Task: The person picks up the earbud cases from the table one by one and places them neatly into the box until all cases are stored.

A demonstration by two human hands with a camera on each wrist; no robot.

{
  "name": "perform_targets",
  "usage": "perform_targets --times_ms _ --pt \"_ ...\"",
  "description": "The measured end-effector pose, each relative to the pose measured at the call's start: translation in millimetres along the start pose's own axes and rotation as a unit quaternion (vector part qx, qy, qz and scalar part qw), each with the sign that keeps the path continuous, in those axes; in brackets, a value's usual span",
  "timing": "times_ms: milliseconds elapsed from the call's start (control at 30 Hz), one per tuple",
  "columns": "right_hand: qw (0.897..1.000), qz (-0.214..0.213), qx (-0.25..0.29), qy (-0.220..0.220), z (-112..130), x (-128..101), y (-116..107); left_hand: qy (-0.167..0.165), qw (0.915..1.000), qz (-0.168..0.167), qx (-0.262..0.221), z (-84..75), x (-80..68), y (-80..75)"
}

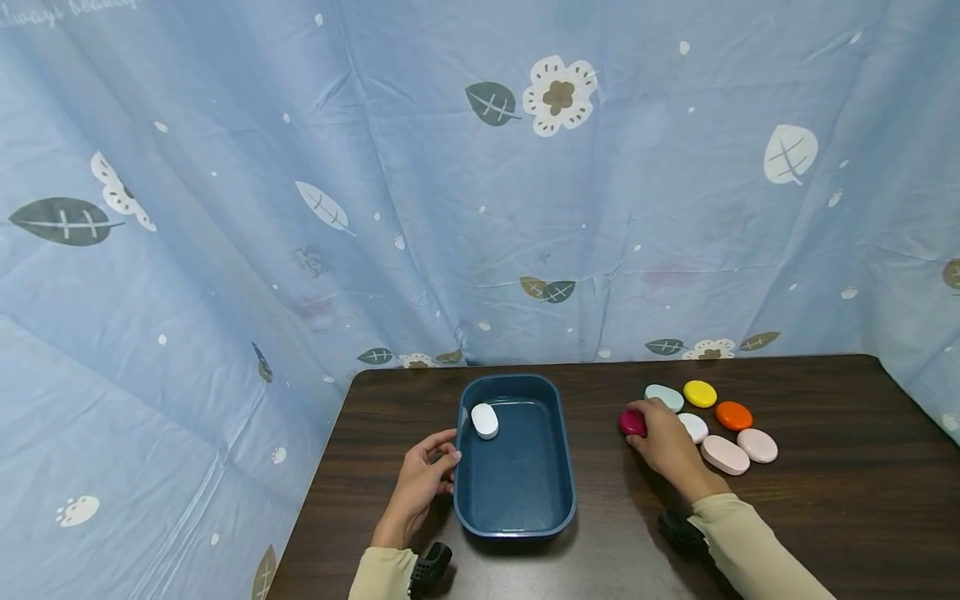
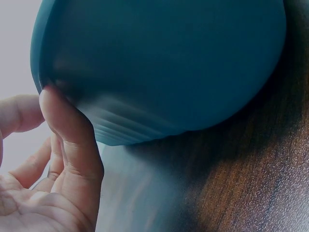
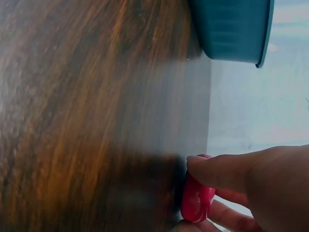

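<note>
On the left, a deep blue plastic tub [image 1: 516, 500] stands on the table, with one white oval soap-like bar [image 1: 484, 422] at its upper left inside. My left hand [image 1: 420, 482] grips the tub's left rim; in the left wrist view the thumb [image 2: 70, 128] lies at the rim edge with the bent fingers beside it. To the right, my right hand [image 1: 667, 446] pinches a glossy magenta oval bar [image 3: 197, 198] between thumb and fingers, close over the tabletop. Behind and beside that hand lie a pale mint bar [image 1: 664, 397] and a white bar [image 1: 693, 427].
Further right lie a yellow bar [image 1: 700, 394], an orange one [image 1: 733, 416] and two pale pink ones, a longer bar [image 1: 725, 455] and a rounder bar [image 1: 757, 446]. The dark wood table [image 1: 600, 508] ends at a blue patterned curtain [image 1: 495, 208] behind and left.
</note>
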State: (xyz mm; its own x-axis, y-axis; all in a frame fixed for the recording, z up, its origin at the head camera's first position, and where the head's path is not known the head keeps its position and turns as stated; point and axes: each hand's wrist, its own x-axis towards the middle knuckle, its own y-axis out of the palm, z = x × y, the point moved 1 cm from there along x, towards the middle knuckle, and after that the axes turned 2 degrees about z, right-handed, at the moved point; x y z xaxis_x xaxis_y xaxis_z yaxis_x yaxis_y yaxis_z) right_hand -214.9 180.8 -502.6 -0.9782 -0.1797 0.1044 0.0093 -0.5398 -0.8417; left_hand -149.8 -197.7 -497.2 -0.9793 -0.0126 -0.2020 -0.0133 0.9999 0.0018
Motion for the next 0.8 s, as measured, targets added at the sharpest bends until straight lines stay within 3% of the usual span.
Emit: perform_targets --times_ms 367,800 --pt "0.999 -0.003 0.032 0.007 22 -1 -10 0.003 1.0 0.006 -0.007 0.7 2.2 0.2" --pt "0.993 -0.045 0.087 -0.059 80 2 -26 0.003 1.0 -0.001 -0.006 2.9 0.3 -0.3"
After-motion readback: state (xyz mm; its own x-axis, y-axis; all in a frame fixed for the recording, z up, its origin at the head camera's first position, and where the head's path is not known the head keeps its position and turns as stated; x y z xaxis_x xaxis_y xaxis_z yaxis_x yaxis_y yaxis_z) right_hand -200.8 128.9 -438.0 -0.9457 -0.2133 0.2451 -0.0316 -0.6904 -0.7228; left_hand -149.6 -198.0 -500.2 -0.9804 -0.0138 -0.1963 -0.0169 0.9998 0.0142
